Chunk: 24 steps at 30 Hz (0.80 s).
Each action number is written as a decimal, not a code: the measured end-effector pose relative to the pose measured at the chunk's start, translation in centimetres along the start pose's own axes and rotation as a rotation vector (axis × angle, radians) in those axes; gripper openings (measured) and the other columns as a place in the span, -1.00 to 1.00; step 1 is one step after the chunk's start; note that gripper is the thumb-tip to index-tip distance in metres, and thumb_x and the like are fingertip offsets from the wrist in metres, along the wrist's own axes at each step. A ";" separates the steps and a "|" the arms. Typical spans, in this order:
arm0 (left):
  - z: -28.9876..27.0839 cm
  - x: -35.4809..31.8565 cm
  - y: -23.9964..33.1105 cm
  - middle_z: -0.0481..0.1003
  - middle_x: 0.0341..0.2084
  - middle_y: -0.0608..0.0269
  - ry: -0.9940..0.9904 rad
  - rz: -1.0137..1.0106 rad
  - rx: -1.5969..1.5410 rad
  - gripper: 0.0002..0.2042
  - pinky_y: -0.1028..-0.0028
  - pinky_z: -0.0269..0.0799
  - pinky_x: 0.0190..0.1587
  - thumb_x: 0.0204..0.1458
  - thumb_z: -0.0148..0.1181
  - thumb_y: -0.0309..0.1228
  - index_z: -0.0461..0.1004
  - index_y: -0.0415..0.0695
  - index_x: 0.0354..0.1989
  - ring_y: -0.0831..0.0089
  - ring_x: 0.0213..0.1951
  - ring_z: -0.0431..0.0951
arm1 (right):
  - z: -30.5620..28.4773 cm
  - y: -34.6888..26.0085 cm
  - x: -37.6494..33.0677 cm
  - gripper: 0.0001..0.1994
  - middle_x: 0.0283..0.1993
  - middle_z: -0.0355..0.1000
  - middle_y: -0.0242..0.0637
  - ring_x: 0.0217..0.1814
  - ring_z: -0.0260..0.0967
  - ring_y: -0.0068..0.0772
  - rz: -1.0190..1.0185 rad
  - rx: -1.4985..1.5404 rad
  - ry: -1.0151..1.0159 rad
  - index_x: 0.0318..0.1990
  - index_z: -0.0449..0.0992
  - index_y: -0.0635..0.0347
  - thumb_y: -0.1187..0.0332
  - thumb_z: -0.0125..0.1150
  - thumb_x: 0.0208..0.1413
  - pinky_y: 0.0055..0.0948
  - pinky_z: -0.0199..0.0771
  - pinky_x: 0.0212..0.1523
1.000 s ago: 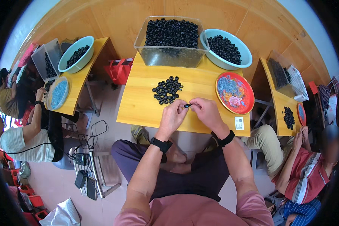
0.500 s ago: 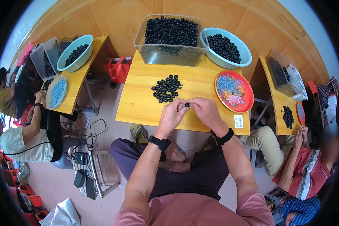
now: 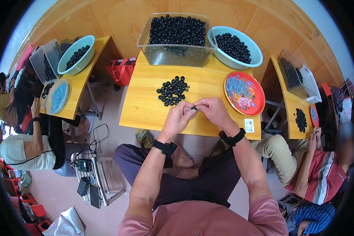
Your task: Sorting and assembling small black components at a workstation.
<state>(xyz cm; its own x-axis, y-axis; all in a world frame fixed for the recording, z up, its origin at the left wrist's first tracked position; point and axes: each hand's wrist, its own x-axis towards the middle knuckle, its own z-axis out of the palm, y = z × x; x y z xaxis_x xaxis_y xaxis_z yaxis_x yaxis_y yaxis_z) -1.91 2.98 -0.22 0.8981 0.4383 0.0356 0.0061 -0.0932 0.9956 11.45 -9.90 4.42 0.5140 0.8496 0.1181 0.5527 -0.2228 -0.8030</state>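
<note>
Over the near part of the yellow table (image 3: 143, 114), my left hand (image 3: 178, 118) pinches a small black ring-shaped part (image 3: 194, 108) between thumb and fingertips. My right hand (image 3: 213, 111) meets it from the right, its thumb and forefinger pressed together at the part's edge. Whatever the right fingertips grip is too small to make out. Just beyond my hands lies a loose pile of similar black parts (image 3: 172, 91). To the right, a red flowered tray (image 3: 256, 99) carries many tiny blue-grey pieces (image 3: 238, 85).
A clear plastic bin (image 3: 176, 59) and a light-blue basin (image 3: 257, 59), both full of black parts, stand at the far edge. A white label (image 3: 249, 125) marks the near right corner. Co-workers sit at side tables (image 3: 76, 92). A metal stool (image 3: 102, 179) holds cables and devices.
Both hands stay together around the black part, with only a slight shift of the fingers. At the left table, a co-worker's hand has drawn back from the round tray.
</note>
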 end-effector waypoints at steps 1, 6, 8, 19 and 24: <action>0.0 0.0 0.0 0.63 -0.37 0.19 0.011 0.003 -0.034 -0.91 0.57 0.52 -0.23 0.26 0.18 -0.55 0.43 -0.31 -0.18 0.59 -0.33 0.59 | 0.1 0.1 0.0 -0.81 -0.37 0.59 0.03 -0.35 0.61 -0.06 0.001 0.002 -0.001 -0.18 0.68 0.28 0.47 0.18 0.13 -0.29 0.56 -0.30; 0.1 0.2 -0.4 0.62 -0.40 0.17 0.064 -0.016 -0.245 -0.90 0.54 0.52 -0.24 0.22 0.20 -0.55 0.43 -0.31 -0.19 0.58 -0.34 0.59 | 1.3 0.0 -0.7 -0.80 -0.33 0.58 0.04 -0.32 0.59 0.02 -0.195 -0.059 0.098 -0.15 0.66 0.28 0.46 0.14 0.16 -0.24 0.56 -0.30; 0.0 0.1 -0.5 0.62 -0.41 0.18 0.077 -0.030 -0.283 -0.87 0.53 0.51 -0.23 0.21 0.23 -0.54 0.42 -0.31 -0.18 0.59 -0.34 0.58 | 1.8 -0.3 -1.2 -0.79 -0.32 0.58 0.04 -0.31 0.58 0.04 -0.231 -0.079 0.121 -0.14 0.65 0.28 0.46 0.12 0.17 -0.23 0.56 -0.30; 0.7 -1.0 0.8 0.50 -0.54 0.17 0.087 0.152 0.241 -0.71 0.42 0.44 -0.37 0.09 0.34 -0.52 0.44 -0.20 -0.03 0.44 -0.50 0.50 | 2.0 1.5 -1.4 -0.84 -0.40 0.60 -0.22 -0.39 0.53 -0.53 0.084 0.270 0.158 -0.15 0.54 0.36 0.47 0.25 0.15 -0.45 0.49 -0.34; 0.9 -1.0 0.6 0.47 -0.57 0.15 0.094 0.203 0.297 -0.68 0.35 0.44 -0.39 0.06 0.36 -0.48 0.45 -0.18 -0.03 0.34 -0.52 0.49 | 2.0 3.0 -1.8 -0.85 -0.33 0.53 -0.37 -0.29 0.44 -0.62 0.153 0.589 0.031 -0.19 0.48 0.30 0.54 0.30 0.11 -0.57 0.44 -0.27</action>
<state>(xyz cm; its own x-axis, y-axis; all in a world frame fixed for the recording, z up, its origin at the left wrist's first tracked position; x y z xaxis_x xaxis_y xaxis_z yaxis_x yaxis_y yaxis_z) -2.39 1.74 0.24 0.8500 0.4629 0.2514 -0.0286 -0.4360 0.8995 10.89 -11.11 0.59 0.5830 0.8124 -0.0143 0.0194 -0.0315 -0.9993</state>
